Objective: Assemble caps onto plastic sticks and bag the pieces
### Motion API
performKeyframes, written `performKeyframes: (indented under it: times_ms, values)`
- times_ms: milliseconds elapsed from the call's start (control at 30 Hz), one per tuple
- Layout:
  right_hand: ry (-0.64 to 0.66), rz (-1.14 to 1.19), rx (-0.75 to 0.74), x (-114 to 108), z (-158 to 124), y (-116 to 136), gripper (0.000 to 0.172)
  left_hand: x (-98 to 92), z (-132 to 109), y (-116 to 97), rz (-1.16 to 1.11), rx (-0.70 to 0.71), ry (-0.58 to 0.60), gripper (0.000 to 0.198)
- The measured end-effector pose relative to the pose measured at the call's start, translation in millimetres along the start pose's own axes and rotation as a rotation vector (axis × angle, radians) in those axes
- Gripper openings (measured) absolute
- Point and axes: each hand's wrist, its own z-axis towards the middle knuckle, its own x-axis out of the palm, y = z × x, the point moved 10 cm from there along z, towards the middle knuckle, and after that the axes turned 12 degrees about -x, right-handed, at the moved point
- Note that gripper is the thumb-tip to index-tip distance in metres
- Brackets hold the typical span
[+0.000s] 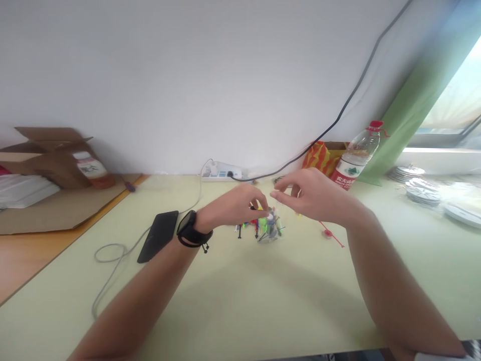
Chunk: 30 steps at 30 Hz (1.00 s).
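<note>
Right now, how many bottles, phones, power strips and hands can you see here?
Bottles: 2 (water bottle, brown drink bottle)
Phone: 1
Power strip: 1
Hands: 2 (left hand, right hand)
Total: 6

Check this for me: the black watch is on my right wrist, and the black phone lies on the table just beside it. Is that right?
Not quite: the head view shows the black watch on the left wrist, not the right. The black phone does lie on the table just beside it.
</note>
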Motion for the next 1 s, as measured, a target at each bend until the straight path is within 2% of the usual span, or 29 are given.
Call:
performKeyframes:
  times_ms: [167, 267, 433, 500, 600, 667, 767, 833, 900, 933, 1000]
  values:
    - [0.107, 0.02, -0.009, 17, 2, -10, 0.026, -0.9, 2, 3, 0.016, -0.007, -0.023, 0.019]
    - [0.152, 0.015, -0.005, 22, 1, -17, 0.029, -2.2, 2, 1, 0.009, 0.005, -0.032, 0.018]
    - [0.302, -0.012, -0.008, 37, -7, -25, 0.039, -2.5, 3, 3, -0.007, 0.01, -0.037, 0.017]
    - [0.35, 0.009, -0.019, 43, -8, -26, 0.036, -5.6, 3, 0, 0.001, 0.032, -0.066, 0.017]
    - [0.399, 0.066, -0.063, 45, -7, -21, 0.022, -18.7, -2, -8, -0.016, 0.057, -0.137, 0.017]
    - [0.339, 0.084, -0.081, 34, -4, -18, 0.019, -34.7, -7, -13, -0.065, 0.048, -0.207, 0.019]
    - [0.122, 0.07, -0.075, 7, -2, -16, 0.018, -69.3, -20, -11, -0.171, -0.003, -0.417, 0.044]
    - [0.09, 0.097, -0.08, 5, -9, -13, 0.017, -81.6, -26, -4, -0.227, -0.037, -0.508, 0.053]
    - [0.101, 0.141, -0.073, 10, -18, -11, 0.017, -79.2, -30, 7, -0.282, -0.073, -0.526, 0.055]
    - [0.085, 0.157, -0.063, 12, -22, -11, 0.016, -71.9, -30, 14, -0.303, -0.1, -0.504, 0.057]
    - [0.032, 0.171, -0.055, 12, -30, -10, 0.015, -45.4, -30, 30, -0.344, -0.166, -0.393, 0.061]
